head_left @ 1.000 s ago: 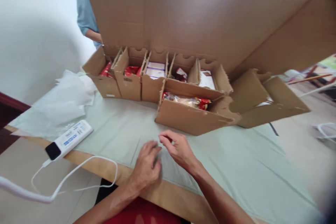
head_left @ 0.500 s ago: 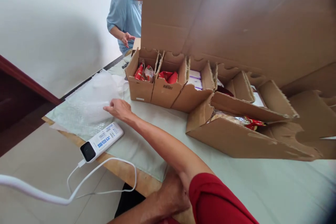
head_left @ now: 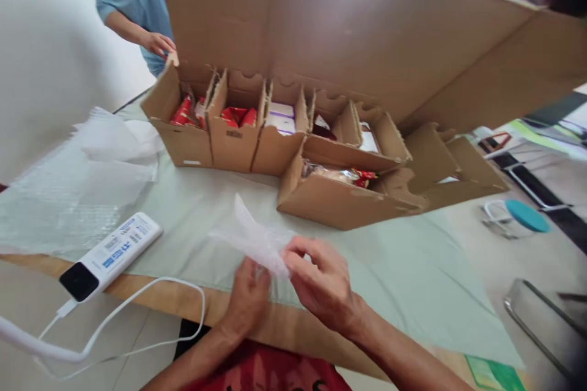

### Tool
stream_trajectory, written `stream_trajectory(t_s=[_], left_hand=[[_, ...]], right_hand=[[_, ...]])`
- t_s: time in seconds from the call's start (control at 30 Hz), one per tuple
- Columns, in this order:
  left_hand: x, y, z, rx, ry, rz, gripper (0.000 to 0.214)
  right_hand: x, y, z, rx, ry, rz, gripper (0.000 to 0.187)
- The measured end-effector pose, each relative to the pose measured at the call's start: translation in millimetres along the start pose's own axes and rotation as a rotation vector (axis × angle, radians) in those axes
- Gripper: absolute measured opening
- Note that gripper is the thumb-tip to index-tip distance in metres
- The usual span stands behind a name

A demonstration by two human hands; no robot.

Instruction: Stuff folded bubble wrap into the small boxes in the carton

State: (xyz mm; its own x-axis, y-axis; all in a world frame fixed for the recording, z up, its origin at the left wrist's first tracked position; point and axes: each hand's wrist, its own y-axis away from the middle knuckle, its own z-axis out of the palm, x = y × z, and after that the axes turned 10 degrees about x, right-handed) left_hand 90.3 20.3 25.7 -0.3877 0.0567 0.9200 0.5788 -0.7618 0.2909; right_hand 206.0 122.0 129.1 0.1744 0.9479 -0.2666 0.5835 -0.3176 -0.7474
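Observation:
Both hands meet over the near edge of the table, gripping a small clear plastic bag (head_left: pixel 250 237). My left hand (head_left: pixel 248 300) pinches the bag from below, fingers closed. My right hand (head_left: pixel 321 284) pinches its right end, thumb against fingers. Beyond them stands a row of open cardboard boxes (head_left: pixel 229 140) with red and white packets inside, and a wider box (head_left: pixel 339 198) holding wrapped snacks lies closest to my hands.
A pile of clear bags (head_left: pixel 87 165) lies at the left on the pale green cloth (head_left: pixel 413 269). A white device (head_left: pixel 110 255) with a cable sits near the table edge. A large cardboard sheet (head_left: pixel 348 30) stands behind the boxes. Another person's hand (head_left: pixel 158 44) touches the leftmost box.
My right hand reached left to the bag pile half a second ago and has come back with a clear bag; both hands now hold it in front of me.

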Motion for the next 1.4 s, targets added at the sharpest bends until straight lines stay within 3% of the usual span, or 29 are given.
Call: stream_trajectory(t_s=[0.07,0.13,0.23,0.3,0.4,0.5,0.63,0.7,0.8,0.9,0.97,1.07,1.2,1.3,1.4], left_hand=[[12.3,3.3,-2.9,0.005,0.041,-0.083,0.042],[23.3,8.8,-4.2,0.013,0.175,-0.320,0.057],[33.0,19.9,-4.3,0.068,0.143,-0.496,0.068],[35.1,26.2,-4.6,0.087,0.034,-0.496,0.071],[34.5,30.7,-7.4,0.115,-0.050,-0.442,0.077],[32.5,31.2,-11.8,0.135,-0.069,-0.399,0.077],[32.3,29.6,-11.5,0.116,-0.124,-0.353,0.074],[35.7,27.2,-6.1,0.132,-0.125,-0.326,0.071],[46.1,20.8,7.0,0.159,-0.093,-0.263,0.063],[57.9,11.5,21.4,0.133,-0.020,-0.203,0.059],[62.4,4.5,27.9,0.107,0.061,-0.226,0.057],[59.2,-5.6,29.7,0.115,0.107,-0.297,0.051],[42.9,-14.8,21.1,0.165,-0.026,-0.264,0.040],[35.2,-19.0,14.2,0.173,-0.084,-0.241,0.035],[34.3,-20.9,9.8,0.188,-0.115,-0.224,0.033]], right_hand=[[-2.0,33.4,-20.2,0.011,0.144,-0.013,0.037],[-9.4,62.8,-26.6,-0.026,0.174,0.004,0.034],[-26.3,94.9,-24.4,-0.211,0.102,0.060,0.024],[-34.7,108.8,-25.9,-0.306,0.013,0.112,0.022],[-30.3,124.3,-41.0,-0.209,-0.051,0.289,0.031],[-3.3,137.0,-58.6,-0.075,0.039,0.574,0.032],[34.0,142.4,-56.8,-0.185,-0.040,0.798,0.062],[40.1,137.4,-51.0,-0.217,-0.158,0.786,0.049],[35.1,123.6,-53.9,-0.052,-0.171,0.673,0.014],[27.5,111.6,-69.4,0.173,-0.001,0.528,0.015],[25.9,109.4,-76.8,0.215,0.055,0.439,0.018],[25.4,115.8,-75.8,0.154,-0.010,0.383,0.017],[18.5,129.0,-73.9,0.018,-0.160,0.395,0.024],[12.8,137.6,-90.4,-0.144,-0.252,0.380,0.029],[14.6,151.6,-115.7,-0.283,-0.183,0.429,0.030]])
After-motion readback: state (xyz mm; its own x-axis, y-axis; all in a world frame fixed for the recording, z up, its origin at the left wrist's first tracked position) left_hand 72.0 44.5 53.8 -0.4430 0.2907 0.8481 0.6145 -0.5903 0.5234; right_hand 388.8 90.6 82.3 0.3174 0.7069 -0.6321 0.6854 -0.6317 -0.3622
